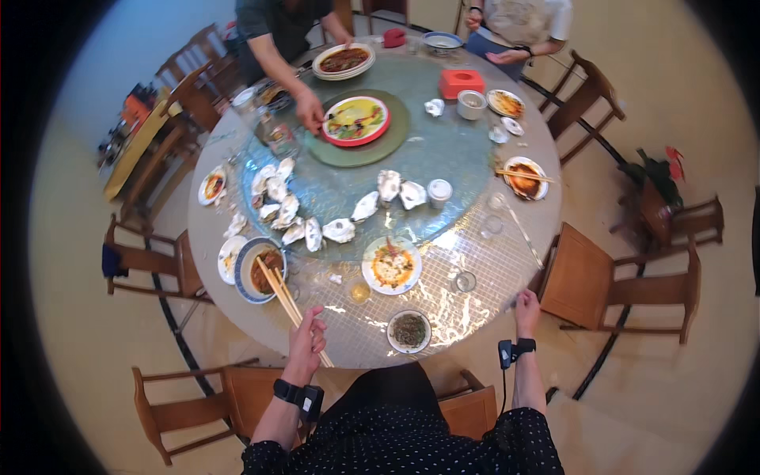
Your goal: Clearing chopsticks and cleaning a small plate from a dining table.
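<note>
My left hand is over the near left edge of the round table, with its fingers partly curled against long wooden chopsticks. The chopsticks lean from a blue-and-white bowl of brown leftovers towards the table's edge. Whether the fingers grip them I cannot tell. At the right edge of the table, my right hand is curled beside the rim; what lies inside it is hidden. Between the hands stand a small bowl of dark green sauce, a stained plate and a small glass of yellow liquid.
Oyster shells lie along the near side of the glass turntable. Across the table, one person's hand touches a red-rimmed plate, while the other is at stacked plates. Another person stands at the far right. Wooden chairs surround the table.
</note>
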`<state>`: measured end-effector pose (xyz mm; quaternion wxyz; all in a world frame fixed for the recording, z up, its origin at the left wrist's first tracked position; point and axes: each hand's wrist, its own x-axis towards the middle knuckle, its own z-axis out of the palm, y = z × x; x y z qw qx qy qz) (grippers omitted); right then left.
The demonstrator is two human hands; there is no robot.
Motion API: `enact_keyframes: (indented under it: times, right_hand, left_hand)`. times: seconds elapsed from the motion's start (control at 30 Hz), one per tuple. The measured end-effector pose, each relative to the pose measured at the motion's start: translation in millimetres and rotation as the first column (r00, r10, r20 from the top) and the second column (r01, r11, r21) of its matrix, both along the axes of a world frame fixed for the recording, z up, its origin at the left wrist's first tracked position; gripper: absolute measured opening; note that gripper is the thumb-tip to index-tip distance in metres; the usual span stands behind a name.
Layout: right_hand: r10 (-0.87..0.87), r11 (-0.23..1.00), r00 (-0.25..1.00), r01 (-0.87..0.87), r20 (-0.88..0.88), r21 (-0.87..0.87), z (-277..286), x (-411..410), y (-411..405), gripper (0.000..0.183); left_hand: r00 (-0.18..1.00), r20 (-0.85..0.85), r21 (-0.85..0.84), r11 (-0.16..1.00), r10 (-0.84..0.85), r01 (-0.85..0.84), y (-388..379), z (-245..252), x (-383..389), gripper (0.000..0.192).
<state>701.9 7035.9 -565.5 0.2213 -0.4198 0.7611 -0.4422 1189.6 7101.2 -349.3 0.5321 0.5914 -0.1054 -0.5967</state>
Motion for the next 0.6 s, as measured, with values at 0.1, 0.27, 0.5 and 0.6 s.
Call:
enact_keyframes:
  times: [0.1, 0.27, 0.5, 0.6]
  right_hand:
    - [-0.024, 0.999, 0.999, 0.022, -0.043, -0.038, 13, 2, 7, 0.021]
    - [-0.07, 0.997, 0.996, 0.068, -0.049, -0.043, 52, -8, 16, 0.023]
    - [0.006, 0.977, 0.952, 0.059, 0.307, -0.204, 84, -80, -41, 0.019]
    - [0.09, 0.97, 0.918, 0.006, 0.387, -0.241, 94, -119, -103, 0.018]
  left_hand:
    - [0.999, -0.012, -0.021, 0.999, -0.033, 0.033, -5, -14, 5, 0.031]
    - [0.998, -0.039, 0.023, 0.999, -0.039, 0.04, -5, -30, 12, 0.031]
    - [0.998, -0.063, 0.002, 1.0, -0.022, 0.023, -10, -40, 14, 0.032]
    - [0.996, -0.043, 0.021, 0.996, 0.083, -0.082, -11, -38, -6, 0.031]
